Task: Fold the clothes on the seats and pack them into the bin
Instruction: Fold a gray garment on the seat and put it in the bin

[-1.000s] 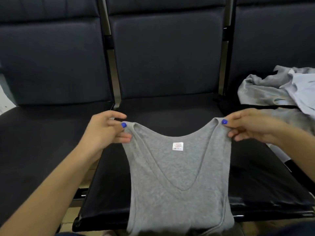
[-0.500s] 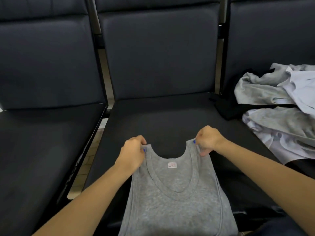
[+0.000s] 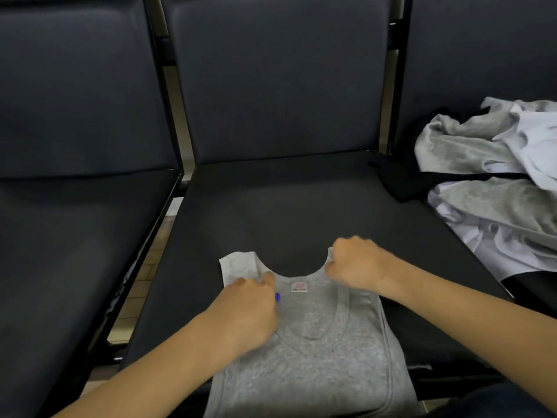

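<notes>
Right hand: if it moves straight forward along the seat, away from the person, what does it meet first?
Probably nothing before the backrest: ahead of the right hand, only bare seat shows.

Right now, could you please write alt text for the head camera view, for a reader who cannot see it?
A grey tank top lies on the middle dark seat; the right hand grips one shoulder strap and the left hand rests by the other. Unfolded grey, white and black clothes are piled on the seat to the right.
</notes>
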Tool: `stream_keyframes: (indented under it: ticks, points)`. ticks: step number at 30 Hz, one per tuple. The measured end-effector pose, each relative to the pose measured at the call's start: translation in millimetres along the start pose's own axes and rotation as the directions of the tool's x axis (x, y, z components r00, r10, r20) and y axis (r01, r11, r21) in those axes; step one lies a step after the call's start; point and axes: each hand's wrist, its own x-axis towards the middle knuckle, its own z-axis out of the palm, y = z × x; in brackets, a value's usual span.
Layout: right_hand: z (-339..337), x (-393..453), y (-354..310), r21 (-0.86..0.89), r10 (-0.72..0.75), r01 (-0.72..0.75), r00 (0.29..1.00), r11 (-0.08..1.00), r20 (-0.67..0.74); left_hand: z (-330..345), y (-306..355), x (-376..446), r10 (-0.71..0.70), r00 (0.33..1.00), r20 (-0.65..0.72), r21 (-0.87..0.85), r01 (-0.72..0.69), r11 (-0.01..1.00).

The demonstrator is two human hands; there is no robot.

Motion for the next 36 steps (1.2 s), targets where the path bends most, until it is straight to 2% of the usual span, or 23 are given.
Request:
stream_keyframes:
  ticks: [2, 3, 5, 9, 12, 16, 18, 21, 26, 29, 31, 36]
  points:
    - [12.8, -9.6, -7.5, -0.085, 0.007, 0.01, 0.98, 0.996, 0.2, 11.7, 7.9, -3.2, -0.026, 0.987, 0.159, -0.025, 0.03, 0.999]
    - [22.3, -11.4, -9.0, -0.116, 0.039, -0.007, 0.96, 0.993, 0.277, 17.9, 10.7, -4.9, -0.028, 0.982, 0.188, 0.011, 0.027, 1.0]
    - [41.1, -10.6, -7.7, -0.118, 0.063, -0.028, 0.951, 0.993, 0.304, 27.7, 12.9, -5.0, -0.024, 0.988, 0.152, 0.049, 0.017, 0.999]
    - [49.5, 4.0, 1.8, -0.022, 0.079, -0.077, 0.981, 0.997, 0.177, 36.8, 5.6, 7.1, -0.008, 1.0, 0.012, 0.029, 0.008, 1.0]
    - [54.3, 20.8, 8.5, -0.022, 0.053, -0.051, 0.996, 0.998, 0.077, 34.5, 0.5, 25.7, 0.006, 1.0, -0.028, -0.01, -0.006, 1.0]
    - [58.2, 43.8, 15.8, -0.035, 0.026, -0.029, 0.996, 0.999, -0.08, 32.9, -3.6, 65.5, 0.004, 0.987, -0.163, 0.02, -0.001, 1.0]
    - [56.4, 60.1, 20.3, -0.033, 0.003, -0.01, 0.978, 0.999, -0.207, 31.7, -4.6, 86.3, 0.013, 0.964, -0.266, 0.032, -0.005, 0.999]
    - [48.7, 85.3, 26.6, -0.038, -0.046, 0.034, 0.923, 0.999, -0.381, 24.3, -3.3, 116.1, 0.02, 0.936, -0.351, 0.048, -0.004, 0.999]
    - [26.1, 128.3, 31.3, 0.0, -0.045, 0.055, 0.833, 0.999, -0.552, 9.9, -6.9, 168.4, -0.076, 0.845, -0.529, -0.053, 0.057, 0.997]
    - [9.8, 155.1, 30.9, -0.02, -0.035, 0.029, 0.803, 0.999, -0.595, 0.9, -11.2, 196.8, -0.049, 0.843, -0.536, -0.073, 0.011, 0.997]
    - [-1.3, 173.4, 31.6, -0.059, -0.051, 0.02, 0.803, 0.998, -0.594, -8.7, -16.2, 208.6, -0.047, 0.816, -0.576, -0.064, 0.012, 0.998]
    - [-33.7, 205.2, 34.9, -0.108, -0.06, -0.001, 0.825, 0.994, -0.562, -27.6, -22.8, 228.3, -0.041, 0.817, -0.575, 0.017, 0.062, 0.998]
